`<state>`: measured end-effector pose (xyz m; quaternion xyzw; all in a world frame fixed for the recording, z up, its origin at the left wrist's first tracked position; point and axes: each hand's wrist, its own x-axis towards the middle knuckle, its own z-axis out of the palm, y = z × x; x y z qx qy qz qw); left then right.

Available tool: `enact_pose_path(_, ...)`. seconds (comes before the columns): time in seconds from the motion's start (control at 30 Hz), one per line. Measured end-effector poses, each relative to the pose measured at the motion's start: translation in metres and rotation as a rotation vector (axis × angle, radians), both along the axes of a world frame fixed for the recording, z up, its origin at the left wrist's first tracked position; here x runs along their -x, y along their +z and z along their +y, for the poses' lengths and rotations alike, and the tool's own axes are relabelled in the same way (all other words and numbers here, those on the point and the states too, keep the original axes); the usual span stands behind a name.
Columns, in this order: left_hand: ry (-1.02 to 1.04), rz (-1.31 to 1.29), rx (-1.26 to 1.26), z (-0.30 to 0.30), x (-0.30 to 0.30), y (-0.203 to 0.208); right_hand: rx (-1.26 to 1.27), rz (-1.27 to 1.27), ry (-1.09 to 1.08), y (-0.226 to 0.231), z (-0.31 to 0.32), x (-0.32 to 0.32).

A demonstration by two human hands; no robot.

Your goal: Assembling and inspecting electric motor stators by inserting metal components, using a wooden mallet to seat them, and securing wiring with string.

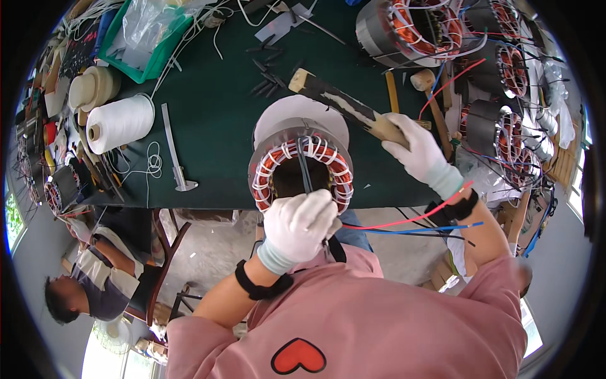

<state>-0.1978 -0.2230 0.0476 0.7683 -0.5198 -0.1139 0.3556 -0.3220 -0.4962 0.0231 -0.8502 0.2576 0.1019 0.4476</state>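
Note:
A motor stator [257, 169] with copper windings laced in white cord stands near the table's front edge, right before me. My left hand [299, 228], in a white glove, is closed round a dark slim metal bar [304, 165]. The bar reaches across the stator's opening to the far side of the windings; its lower end is mostly hidden by my fist. My right hand [418, 150], gloved too, grips one end of a wooden club [344, 104] with a dark, worn middle. The club is raised beyond the stator, to its right. Red, blue and black leads [416, 228] trail right from the stator.
Several more stators [410, 31] line the right side, near a mallet [423, 80]. Small dark sticks [270, 79] lie at the back. On the left are a caliper [172, 151], a white thread spool [123, 123] and a green tray [151, 66]. A person [104, 278] sits farther left.

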Motion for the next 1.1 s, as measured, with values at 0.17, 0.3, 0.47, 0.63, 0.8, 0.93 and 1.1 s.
enact_pose_path(0.17,-0.096,-0.016,-0.058,-0.002,-0.004,-0.003,-0.080,-0.365,-0.025,0.044,-0.019,-0.035)
enact_pose_path(0.3,-0.130,-0.015,-0.061,0.002,-0.006,-0.004,0.080,-0.105,0.748,0.062,-0.051,-0.083)
enact_pose_path(0.47,-0.141,-0.108,0.056,0.007,-0.015,-0.009,-0.104,-0.237,0.565,0.048,-0.042,-0.083)
enact_pose_path(0.63,-0.206,-0.151,0.167,0.008,-0.032,-0.013,-0.169,-0.480,0.267,0.036,-0.041,-0.098)
enact_pose_path(0.8,-0.279,-0.001,0.114,0.003,-0.050,0.003,-0.398,0.031,0.473,0.025,-0.038,-0.089)
enact_pose_path(0.93,-0.007,-0.084,-0.009,0.043,-0.027,0.008,-0.247,-0.041,0.133,-0.005,-0.073,-0.048)
enact_pose_path(1.1,-0.223,-0.278,-0.401,0.013,-0.025,0.015,0.615,-0.082,0.151,-0.039,-0.069,0.014)
